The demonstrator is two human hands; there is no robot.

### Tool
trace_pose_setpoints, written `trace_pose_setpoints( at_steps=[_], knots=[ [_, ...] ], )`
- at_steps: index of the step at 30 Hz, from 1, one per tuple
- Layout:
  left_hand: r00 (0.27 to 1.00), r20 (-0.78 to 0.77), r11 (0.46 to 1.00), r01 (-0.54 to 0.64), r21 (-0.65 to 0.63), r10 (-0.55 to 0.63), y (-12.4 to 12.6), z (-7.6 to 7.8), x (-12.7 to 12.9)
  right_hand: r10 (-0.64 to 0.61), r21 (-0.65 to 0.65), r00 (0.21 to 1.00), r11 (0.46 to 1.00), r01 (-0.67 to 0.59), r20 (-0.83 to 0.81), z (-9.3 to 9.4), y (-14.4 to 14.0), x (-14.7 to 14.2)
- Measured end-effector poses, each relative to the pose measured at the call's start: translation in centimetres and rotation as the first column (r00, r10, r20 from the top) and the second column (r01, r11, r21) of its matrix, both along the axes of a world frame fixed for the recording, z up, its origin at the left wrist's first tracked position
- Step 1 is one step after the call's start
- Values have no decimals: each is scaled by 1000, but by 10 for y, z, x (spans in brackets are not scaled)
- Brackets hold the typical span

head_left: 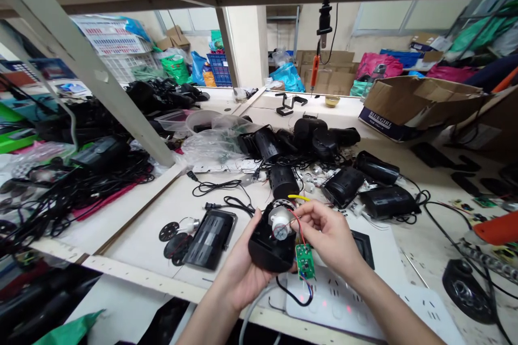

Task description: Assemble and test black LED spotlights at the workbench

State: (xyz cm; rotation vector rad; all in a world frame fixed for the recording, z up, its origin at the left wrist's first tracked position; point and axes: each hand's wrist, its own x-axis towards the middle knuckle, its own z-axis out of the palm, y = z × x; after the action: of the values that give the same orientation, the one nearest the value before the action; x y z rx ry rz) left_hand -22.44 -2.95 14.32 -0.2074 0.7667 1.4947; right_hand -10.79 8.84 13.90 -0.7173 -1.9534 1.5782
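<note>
On a cluttered tabletop point(162, 226), the left hand point(243, 269) grips a housing point(269, 245); the right hand point(329, 234) pinches its motor point(280, 222) above a board point(304, 260).

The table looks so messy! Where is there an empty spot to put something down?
Bare white table shows left of the hands, between the looped black cable and the flat black cover. Another bare stretch lies at the back near the small bowl. The middle is crowded with black housings, and the left side is heaped with black cords.
</note>
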Motion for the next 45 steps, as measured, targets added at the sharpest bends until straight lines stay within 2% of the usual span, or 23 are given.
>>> trace_pose_setpoints(
  at_steps=[15,21,25,29,34,40,42,45],
  knots=[
    [997,46,997,-65,-33,66,2,3,4,30,71,998,997,-34,50,1,-4,0],
    [997,18,996,-79,-34,80,4,3,5,41,109,998,993,-44,37,-2,-3,1],
    [996,8,994,-90,-68,91,3,4,7,71,177,996,981,-79,53,-3,-3,2],
    [996,25,996,-85,-41,86,2,1,8,111,268,990,955,-129,83,-5,-4,4],
    [995,76,997,-62,39,59,-3,-10,7,189,327,974,919,-220,123,-8,-2,4],
    [997,55,997,-54,51,51,-10,-20,-4,368,459,906,782,-423,207,4,6,-3],
    [999,37,998,-31,47,29,-12,-19,-6,382,506,906,754,-419,182,7,2,-3],
    [999,-37,1000,-28,8,29,-11,-13,-4,317,586,942,745,-317,107,8,-7,1]
  ],
)
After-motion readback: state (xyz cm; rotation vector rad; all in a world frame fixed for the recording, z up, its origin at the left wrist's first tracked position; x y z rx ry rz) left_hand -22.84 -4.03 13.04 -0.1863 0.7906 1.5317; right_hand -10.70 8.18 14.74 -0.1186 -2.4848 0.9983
